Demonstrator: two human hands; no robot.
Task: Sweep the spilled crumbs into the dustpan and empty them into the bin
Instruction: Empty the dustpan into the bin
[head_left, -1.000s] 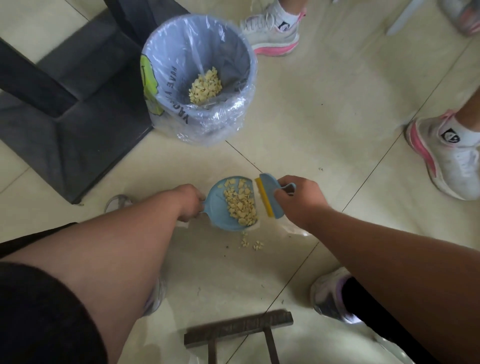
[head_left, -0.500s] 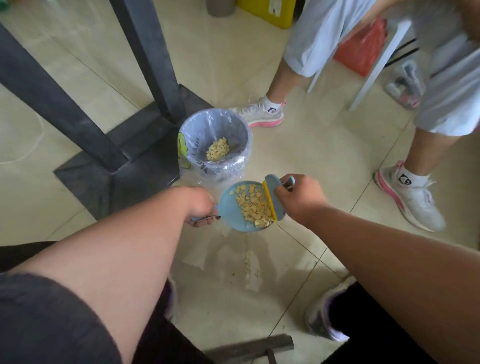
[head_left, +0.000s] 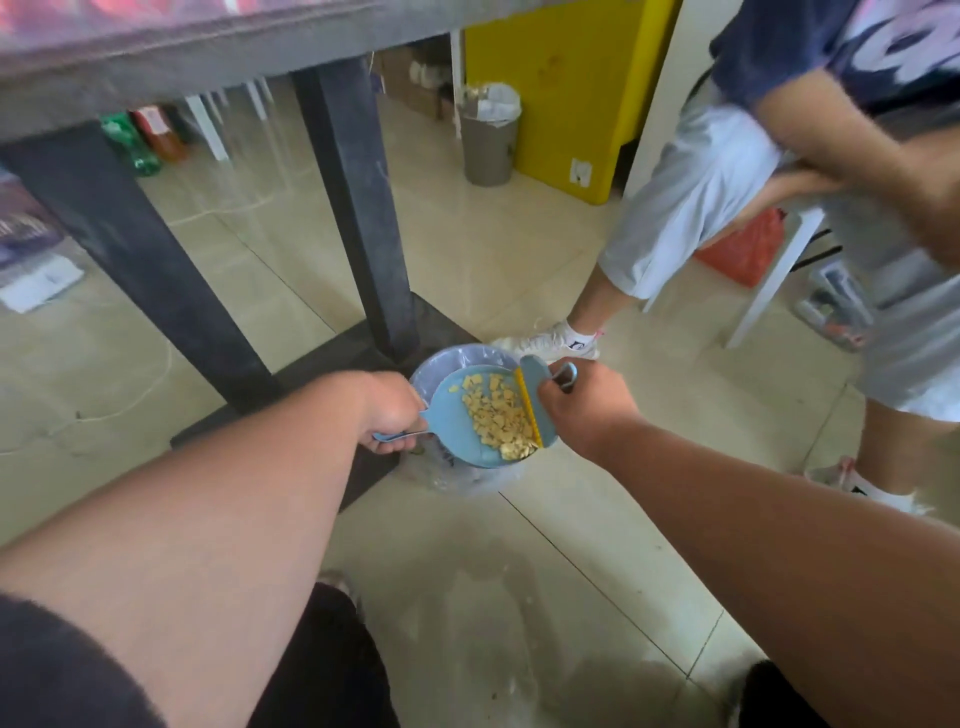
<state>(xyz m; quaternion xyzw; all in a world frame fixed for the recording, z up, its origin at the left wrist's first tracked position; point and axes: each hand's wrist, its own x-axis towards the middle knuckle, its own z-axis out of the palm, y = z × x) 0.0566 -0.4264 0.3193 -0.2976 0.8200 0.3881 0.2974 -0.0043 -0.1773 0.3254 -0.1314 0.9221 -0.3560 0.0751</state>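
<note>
Since half a second ago, we have lifted the dustpan (head_left: 457, 421) over the bin (head_left: 441, 358) at frame centre; left hand (head_left: 395, 410) grips its handle, right hand (head_left: 582, 405) holds the brush (head_left: 535, 400) against the crumbs (head_left: 498, 415).

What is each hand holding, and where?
The left hand grips the blue dustpan by its handle; the right hand grips the small brush by its handle end.

— How many bins?
— Two: one lined bin (head_left: 441, 364) under the dustpan (head_left: 457, 421), one grey bin (head_left: 488, 150) farther back.
— Dustpans, brushes?
— One each; brush (head_left: 535, 400).
— Hands holding them?
— Two: left hand (head_left: 392, 410), right hand (head_left: 582, 410).
</note>
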